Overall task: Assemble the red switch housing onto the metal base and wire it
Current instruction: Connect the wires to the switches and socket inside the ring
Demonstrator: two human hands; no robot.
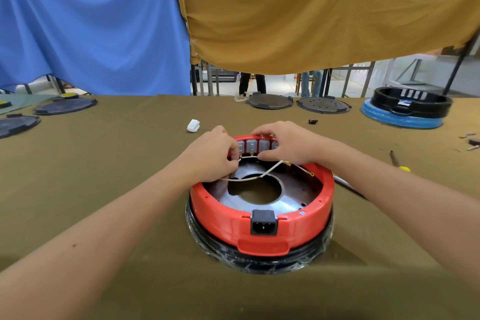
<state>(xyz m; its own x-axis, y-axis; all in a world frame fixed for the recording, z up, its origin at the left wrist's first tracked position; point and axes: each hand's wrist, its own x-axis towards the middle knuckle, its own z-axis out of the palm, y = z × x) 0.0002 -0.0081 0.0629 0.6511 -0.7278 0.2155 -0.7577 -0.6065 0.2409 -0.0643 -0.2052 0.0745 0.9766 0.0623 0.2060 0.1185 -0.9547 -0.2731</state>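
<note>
Red housing [262, 218] already sits on metal base [259, 205] at table centre, wiring underway: left hand [210, 156] pinches white wire [259, 176] w/ right hand [283, 143] gripping far switch row [255, 145], loose terminals left.

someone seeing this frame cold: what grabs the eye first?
The red switch housing, a bright ring at centre on the olive table, with a black power socket on its near wall and a metal base inside. At its far rim, the left hand pinches a white wire and the right hand grips the grey switch row. Behind hang blue and mustard cloths.
</note>
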